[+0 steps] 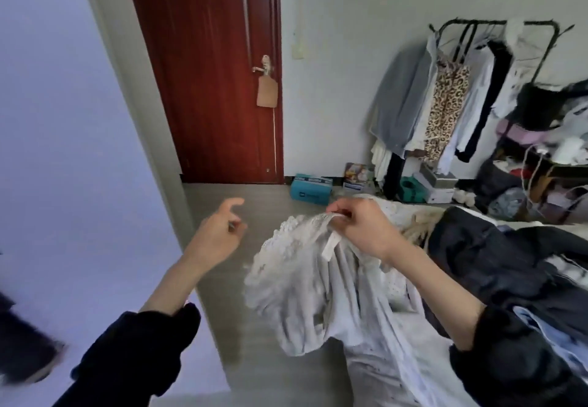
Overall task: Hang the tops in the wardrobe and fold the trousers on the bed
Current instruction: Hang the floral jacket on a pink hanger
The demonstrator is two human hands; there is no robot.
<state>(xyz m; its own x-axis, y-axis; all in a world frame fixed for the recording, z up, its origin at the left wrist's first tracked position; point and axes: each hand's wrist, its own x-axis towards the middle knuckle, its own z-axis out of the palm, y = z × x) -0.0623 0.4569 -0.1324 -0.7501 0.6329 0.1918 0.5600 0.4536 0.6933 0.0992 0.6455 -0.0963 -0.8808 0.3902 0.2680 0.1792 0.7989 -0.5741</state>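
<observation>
The bed [413, 384] at lower right holds a heap of clothes: pale fabric nearest, dark trousers [496, 247] further back. Above its near edge, the right hand [362, 231] pinches the white top [305, 279] at its neckline, thumb and curled fingers closed on the cloth beside a small white label. The top hangs bunched from that grip, its lace-trimmed edge showing on the left side, the lower part draping onto the bed. The left hand [219, 234] hovers apart over the floor, fingers loosely curled, holding nothing. Beyond, a teal box [310, 191] sits by the wall. A black clothes rack [496, 24] carries hanging garments, among them a leopard-print dress [445, 110].
</observation>
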